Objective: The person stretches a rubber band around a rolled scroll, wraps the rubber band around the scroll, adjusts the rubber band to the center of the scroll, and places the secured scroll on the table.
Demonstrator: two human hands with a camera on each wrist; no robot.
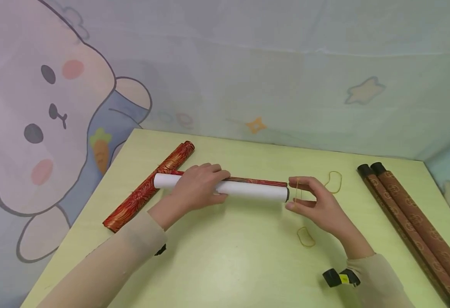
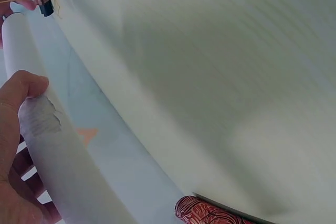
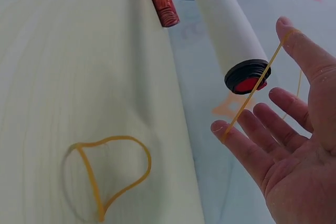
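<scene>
My left hand (image 1: 198, 188) grips a rolled scroll (image 1: 256, 191), white outside with a red patterned strip along its far side. The scroll lies across, held above the table. Its right end shows a black rim with red inside in the right wrist view. My right hand (image 1: 321, 205) is just beyond that end, palm turned to the scroll, fingers spread. A yellow rubber band (image 3: 244, 107) is stretched between its thumb and index finger; in the right wrist view the band overlaps the scroll's end.
A red and gold rolled scroll (image 1: 144, 192) lies slanted at the left of the pale table (image 1: 225, 265). Two brown patterned scrolls (image 1: 421, 226) with black ends lie along the right. Loose rubber bands lie near my right hand, one of them a yellow loop (image 3: 149, 163).
</scene>
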